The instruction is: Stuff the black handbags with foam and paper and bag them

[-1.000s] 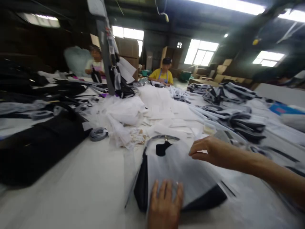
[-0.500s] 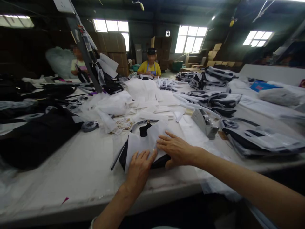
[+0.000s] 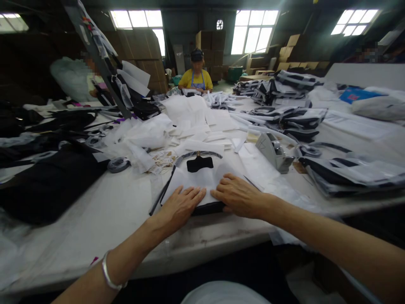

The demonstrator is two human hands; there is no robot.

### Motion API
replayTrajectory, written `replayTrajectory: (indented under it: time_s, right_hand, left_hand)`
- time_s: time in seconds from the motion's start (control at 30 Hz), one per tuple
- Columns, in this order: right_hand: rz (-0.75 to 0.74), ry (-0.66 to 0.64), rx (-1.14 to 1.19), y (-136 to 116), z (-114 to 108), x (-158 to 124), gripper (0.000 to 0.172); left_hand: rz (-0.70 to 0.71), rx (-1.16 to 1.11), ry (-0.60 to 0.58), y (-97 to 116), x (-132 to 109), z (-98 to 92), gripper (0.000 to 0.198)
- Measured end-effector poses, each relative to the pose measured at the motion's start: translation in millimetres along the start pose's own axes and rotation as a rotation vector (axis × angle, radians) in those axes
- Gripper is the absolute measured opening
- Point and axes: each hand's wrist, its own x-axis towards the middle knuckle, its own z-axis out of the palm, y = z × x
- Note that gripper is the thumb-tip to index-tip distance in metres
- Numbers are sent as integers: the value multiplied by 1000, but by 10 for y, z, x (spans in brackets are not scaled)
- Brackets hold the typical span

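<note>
A black handbag [image 3: 209, 208] lies near the table's front edge, with a white paper sheet [image 3: 193, 181] spread over its face. A black tab [image 3: 200, 164] shows above the sheet, and the bag's wrapped handle [image 3: 182, 158] arches behind it. My left hand [image 3: 180, 202] rests open on the lower left of the sheet, fingers together and stretched out. On the sheet's right side lies my right hand [image 3: 237, 195], fingers slightly bent and pressing down, its thumb by the bag's near edge. Neither hand is closed on anything that I can see.
A tape dispenser [image 3: 274, 152] and wrapped bags [image 3: 351, 173] stand to the right. White paper [image 3: 190, 114] is piled ahead; a grey roll [image 3: 118, 164] and black fabric [image 3: 50, 181] lie left. A slanted post [image 3: 98, 59] rises left. A person in yellow [image 3: 196, 78] sits opposite.
The paper has been laid flatter and wider across the bag, and the black tab now shows fully. My left hand has flattened out; the right fingers have bent a little. The view has shifted.
</note>
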Motion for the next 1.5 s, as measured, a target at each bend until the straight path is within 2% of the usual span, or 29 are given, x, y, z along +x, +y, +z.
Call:
replayTrajectory:
  time_s: [0.07, 0.13, 0.3, 0.37, 0.43, 0.57, 0.63, 0.8, 0.87, 0.93, 1.0, 1.07, 1.1, 1.17, 1.2, 1.27, 1.37, 1.43, 1.5]
  right_hand:
    - [-88, 38, 19, 80, -1, 0, 33]
    - [-94, 70, 60, 110, 94, 5, 34]
    - [84, 74, 118, 15, 614, -15, 76]
    - [136, 94, 131, -28, 790, -34, 81]
    - [167, 107, 158, -47, 881, -45, 82]
    - [186, 84, 242, -27, 850, -44, 85]
    - [198, 61, 281, -11, 793, -30, 86]
    - [244, 0, 314, -12, 687, 44, 81]
    - [249, -17, 313, -27, 659, 69, 79]
    - [249, -24, 308, -42, 638, 84, 78]
    - [244, -26, 302, -53, 623, 90, 78]
    - [245, -28, 295, -60, 614, 89, 79]
    - [248, -29, 292, -62, 613, 89, 79]
    - [251, -31, 289, -60, 619, 90, 79]
    - [253, -33, 290, -59, 628, 92, 78]
    - [262, -32, 301, -60, 661, 95, 79]
    - [285, -31, 336, -73, 722, 87, 82]
    - [287, -44, 370, -74, 732, 63, 85]
    - [289, -64, 418, -44, 685, 28, 91]
  left_hand:
    - [-19, -11, 8, 2, -30, 135, 67]
    - [-63, -3, 51, 37, -40, 275, 70]
    - [-216, 47, 268, 145, -21, 631, 67]
    - [-212, 47, 336, 153, -46, 681, 67]
    - [-177, 50, 359, 131, -98, 631, 66]
    - [-202, 112, 291, 20, -228, 389, 63]
    - [-235, 130, 245, -51, -271, 345, 64]
    - [-222, 129, 184, -140, -371, 572, 76]
    - [-219, 109, 144, -143, -418, 599, 80]
    - [-201, 59, 81, -152, -417, 467, 76]
    - [-166, -5, 24, -170, -313, 165, 66]
    - [-107, -54, 3, -196, -81, -228, 38]
    - [-62, -69, 2, -210, 71, -410, 30]
    - [-10, -130, 62, -229, 383, -642, 31]
    - [-53, -190, 60, -227, 512, -663, 33]
    - [-125, -334, 83, -193, 658, -503, 28]
    - [-106, -455, 124, -103, 590, 36, 26]
    - [-148, -539, 268, -47, 459, 362, 28]
    - [-200, -592, 362, 0, 367, 542, 31]
